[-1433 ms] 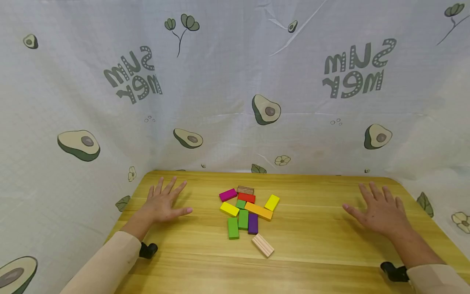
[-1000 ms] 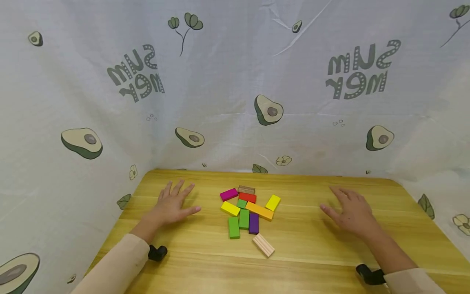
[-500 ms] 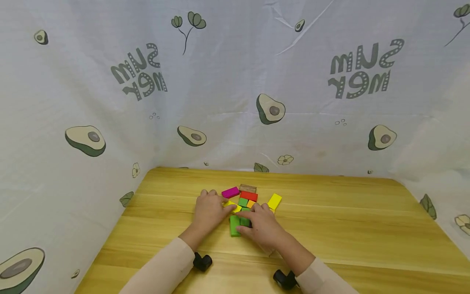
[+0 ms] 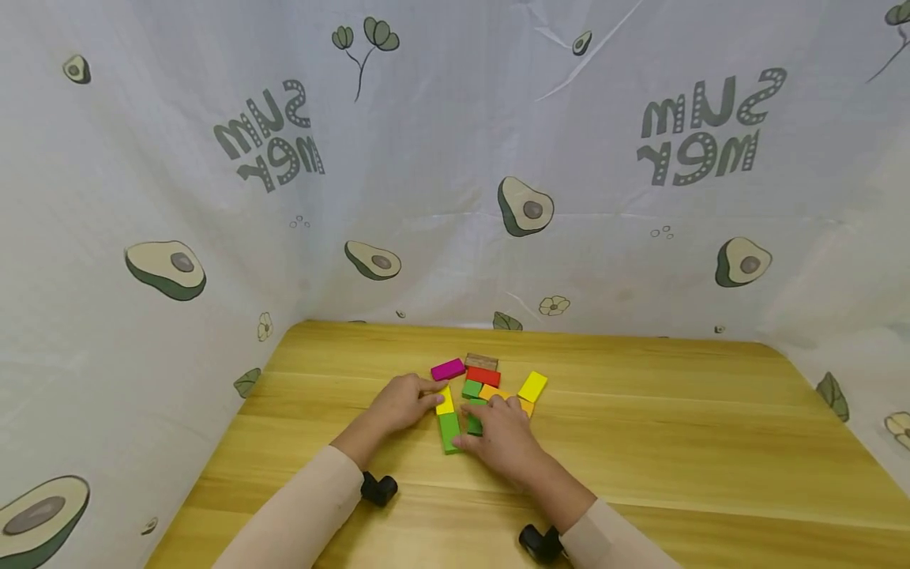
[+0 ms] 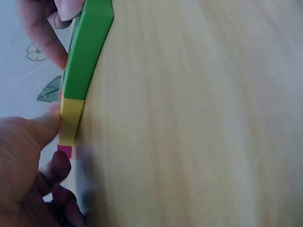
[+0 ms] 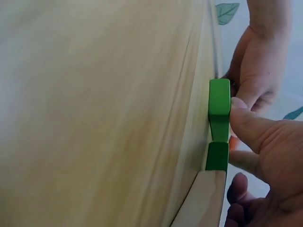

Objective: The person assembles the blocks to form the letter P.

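Observation:
My left hand (image 4: 404, 401) pinches a yellow block (image 4: 445, 401) between thumb and index finger. That block stands end to end with a green block (image 4: 449, 433), forming a line on the table; both also show in the left wrist view, the green block (image 5: 89, 52) above the yellow block (image 5: 72, 120). My right hand (image 4: 506, 438) holds the green block with thumb and index finger at its right side. Just right of it lies a second green block (image 4: 475, 419), partly covered by my right hand. In the right wrist view, a pale wood block (image 6: 203, 196) lies nearest the camera.
Behind the hands lie a magenta block (image 4: 448, 369), a brown block (image 4: 482, 361), a red block (image 4: 483, 376), a small green block (image 4: 472, 389), an orange block (image 4: 493, 393) and another yellow block (image 4: 533, 386). A printed cloth (image 4: 455, 269) hangs behind the wooden table (image 4: 675, 442).
Both hands have come in from the sides to the blocks. The yellow block has been turned and brought against the green block, which has shifted slightly left, away from the second green block.

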The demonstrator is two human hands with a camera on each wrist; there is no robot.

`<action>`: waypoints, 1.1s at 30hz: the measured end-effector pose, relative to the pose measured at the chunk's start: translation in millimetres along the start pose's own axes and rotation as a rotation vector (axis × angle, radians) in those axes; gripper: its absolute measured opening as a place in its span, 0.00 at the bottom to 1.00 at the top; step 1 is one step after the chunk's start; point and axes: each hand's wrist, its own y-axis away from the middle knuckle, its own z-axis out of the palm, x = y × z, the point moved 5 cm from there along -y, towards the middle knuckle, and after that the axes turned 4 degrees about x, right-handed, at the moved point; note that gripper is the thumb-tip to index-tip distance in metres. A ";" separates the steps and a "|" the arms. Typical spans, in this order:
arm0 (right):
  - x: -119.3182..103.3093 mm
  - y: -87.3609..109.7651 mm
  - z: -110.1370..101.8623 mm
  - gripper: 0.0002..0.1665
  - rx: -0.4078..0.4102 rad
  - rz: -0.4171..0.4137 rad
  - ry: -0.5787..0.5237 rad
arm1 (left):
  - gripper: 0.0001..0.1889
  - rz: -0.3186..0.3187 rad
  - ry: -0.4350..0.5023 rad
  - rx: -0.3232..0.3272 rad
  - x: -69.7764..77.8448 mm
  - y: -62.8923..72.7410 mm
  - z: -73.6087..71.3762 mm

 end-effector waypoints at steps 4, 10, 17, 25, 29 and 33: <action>-6.7 -4.1 4.9 0.32 -0.011 0.019 -0.008 | 0.21 0.045 0.061 -0.073 -8.3 -0.1 3.4; -13.6 -3.4 7.9 0.34 -0.022 0.020 0.028 | 0.34 0.148 -0.014 -0.175 -10.6 3.0 4.7; -10.7 -3.7 4.0 0.33 0.019 0.011 0.042 | 0.39 0.138 -0.058 -0.239 -11.3 4.4 3.9; 42.4 -5.3 -34.5 0.24 0.152 0.187 0.213 | 0.40 0.087 -0.069 -0.253 -15.3 -2.0 2.0; 56.4 5.4 -43.8 0.18 0.124 0.216 0.266 | 0.40 0.040 -0.082 -0.269 -18.6 -11.3 -3.0; 61.9 13.1 -44.1 0.20 0.029 0.212 0.171 | 0.38 -0.005 -0.062 -0.278 -19.7 -24.3 -8.1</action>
